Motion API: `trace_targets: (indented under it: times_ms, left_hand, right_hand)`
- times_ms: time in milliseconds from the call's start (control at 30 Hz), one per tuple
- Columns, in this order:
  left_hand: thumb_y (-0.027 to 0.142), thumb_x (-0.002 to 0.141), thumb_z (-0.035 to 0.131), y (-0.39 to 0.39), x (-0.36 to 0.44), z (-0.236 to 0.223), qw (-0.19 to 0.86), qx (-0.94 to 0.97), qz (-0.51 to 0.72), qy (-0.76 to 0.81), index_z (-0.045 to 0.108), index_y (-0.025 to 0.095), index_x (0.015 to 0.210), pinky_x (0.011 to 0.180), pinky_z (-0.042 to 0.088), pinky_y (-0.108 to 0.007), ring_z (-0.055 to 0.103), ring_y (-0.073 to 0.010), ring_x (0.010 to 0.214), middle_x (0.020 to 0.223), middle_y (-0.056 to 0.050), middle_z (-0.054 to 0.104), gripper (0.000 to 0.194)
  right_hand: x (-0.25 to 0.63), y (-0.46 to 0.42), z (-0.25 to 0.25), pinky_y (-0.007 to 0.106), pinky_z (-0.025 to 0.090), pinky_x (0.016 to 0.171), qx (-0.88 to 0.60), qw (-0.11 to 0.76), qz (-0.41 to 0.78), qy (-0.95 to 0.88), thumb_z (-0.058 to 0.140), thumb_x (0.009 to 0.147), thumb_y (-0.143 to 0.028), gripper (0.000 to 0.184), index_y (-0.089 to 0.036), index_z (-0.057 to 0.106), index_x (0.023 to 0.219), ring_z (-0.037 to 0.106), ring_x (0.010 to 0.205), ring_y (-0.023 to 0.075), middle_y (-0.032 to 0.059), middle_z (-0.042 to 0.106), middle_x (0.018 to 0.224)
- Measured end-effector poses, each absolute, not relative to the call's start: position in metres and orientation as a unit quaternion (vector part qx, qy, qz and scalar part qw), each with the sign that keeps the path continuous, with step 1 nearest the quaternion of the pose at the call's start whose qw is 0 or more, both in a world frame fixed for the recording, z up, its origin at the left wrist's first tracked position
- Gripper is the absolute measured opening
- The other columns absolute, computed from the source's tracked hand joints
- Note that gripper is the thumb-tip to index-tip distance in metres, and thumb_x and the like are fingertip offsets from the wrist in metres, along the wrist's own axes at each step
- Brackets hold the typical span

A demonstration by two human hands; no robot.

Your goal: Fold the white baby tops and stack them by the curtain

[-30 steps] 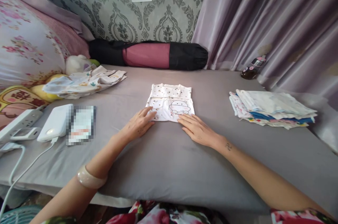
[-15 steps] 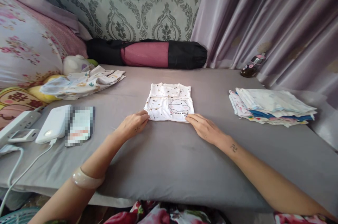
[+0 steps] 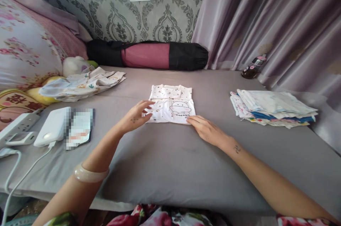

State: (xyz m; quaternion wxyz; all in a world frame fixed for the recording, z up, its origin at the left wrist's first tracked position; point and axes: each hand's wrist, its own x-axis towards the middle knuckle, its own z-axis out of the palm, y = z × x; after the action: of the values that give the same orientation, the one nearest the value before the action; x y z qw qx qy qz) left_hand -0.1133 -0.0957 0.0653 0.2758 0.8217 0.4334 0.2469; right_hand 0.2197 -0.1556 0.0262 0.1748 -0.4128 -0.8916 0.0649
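A folded white baby shirt (image 3: pixel 170 109) lies flat on the grey sheet (image 3: pixel 170 162). It has small speckles and a line drawing of a round animal above some lettering. My left hand (image 3: pixel 135 116) is at its left edge, fingers spread and thumb apart, with nothing in its grasp. At the shirt's near right corner, my right hand (image 3: pixel 207 129) has its fingers together, pinching the edge; the thumb is mostly hidden.
On the right is a stack of folded clothes (image 3: pixel 274 107), with a bottle (image 3: pixel 253 67) behind. Left lie a loose printed garment (image 3: pixel 85 84), a white power bank (image 3: pixel 53 126), a phone (image 3: pixel 79 128) and a power strip (image 3: pixel 20 128). A long black-and-pink bag (image 3: pixel 146 55) lines the wall.
My left hand has let go of the shirt's near left corner, lifted and spread its fingers. My right hand stays at the right corner.
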Motion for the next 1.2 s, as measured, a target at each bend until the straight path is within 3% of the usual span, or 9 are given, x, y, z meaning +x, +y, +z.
trace_targets:
  times_ms: [167,433,733,933,1033,1200]
  left_hand:
    - [0.023,0.085,0.047,-0.094,-0.139,0.051,0.167,0.886,0.144,0.408,0.066,0.022,0.111,0.097,0.049,-0.042,0.058,-0.0238,0.111,0.119,-0.009,0.064,0.032]
    - [0.049,0.089,0.055,-0.087,-0.149,0.031,0.192,0.889,0.154,0.387,0.068,0.023,0.108,0.101,0.047,-0.040,0.059,-0.0232,0.112,0.120,-0.009,0.065,0.035]
    - [0.029,0.095,0.038,-0.098,-0.136,0.033,0.127,0.902,0.149,0.384,0.067,0.021,0.103,0.083,0.052,-0.028,0.066,-0.0178,0.094,0.111,-0.008,0.068,0.031]
    - [0.028,0.090,0.044,-0.089,-0.129,0.034,0.130,0.854,0.207,0.459,0.062,0.021,0.100,0.065,0.049,-0.023,0.060,-0.0121,0.062,0.079,-0.001,0.068,0.022]
    - [0.029,0.087,0.049,-0.086,-0.126,0.035,0.131,0.849,0.223,0.461,0.062,0.020,0.105,0.068,0.049,-0.025,0.062,-0.0134,0.067,0.085,-0.003,0.067,0.024]
    - [0.031,0.093,0.045,-0.081,-0.126,0.030,0.111,0.880,0.202,0.415,0.068,0.021,0.104,0.078,0.052,-0.031,0.064,-0.0179,0.082,0.098,-0.007,0.070,0.028]
  right_hand:
    - [0.222,-0.155,0.028,0.043,0.053,0.099,-0.412,0.191,0.091,-0.887,0.031,0.090,-0.001,0.054,-0.022,0.058,0.132,0.058,0.118,0.0219,0.0097,0.063,0.127]
    - [0.216,-0.147,0.026,0.041,0.053,0.096,-0.428,0.209,0.098,-0.874,0.031,0.095,-0.008,0.043,-0.021,0.062,0.123,0.060,0.113,0.0222,0.0099,0.065,0.120]
    - [0.213,-0.134,0.019,0.038,0.053,0.094,-0.480,0.269,0.127,-0.825,0.035,0.091,-0.009,0.046,-0.023,0.064,0.124,0.064,0.109,0.0220,0.0073,0.068,0.115]
    - [0.208,-0.130,0.026,0.033,0.053,0.089,-0.523,0.281,0.135,-0.794,0.041,0.087,-0.008,0.041,-0.020,0.067,0.116,0.066,0.100,0.0204,0.0073,0.069,0.111]
    - [0.209,-0.130,0.024,0.034,0.052,0.093,-0.512,0.259,0.134,-0.808,0.044,0.084,-0.006,0.043,-0.021,0.066,0.119,0.064,0.106,0.0204,0.0071,0.067,0.116]
    - [0.214,-0.128,0.018,0.039,0.050,0.096,-0.496,0.229,0.100,-0.832,0.044,0.094,-0.016,0.030,-0.022,0.069,0.110,0.062,0.108,0.0227,0.0072,0.068,0.114]
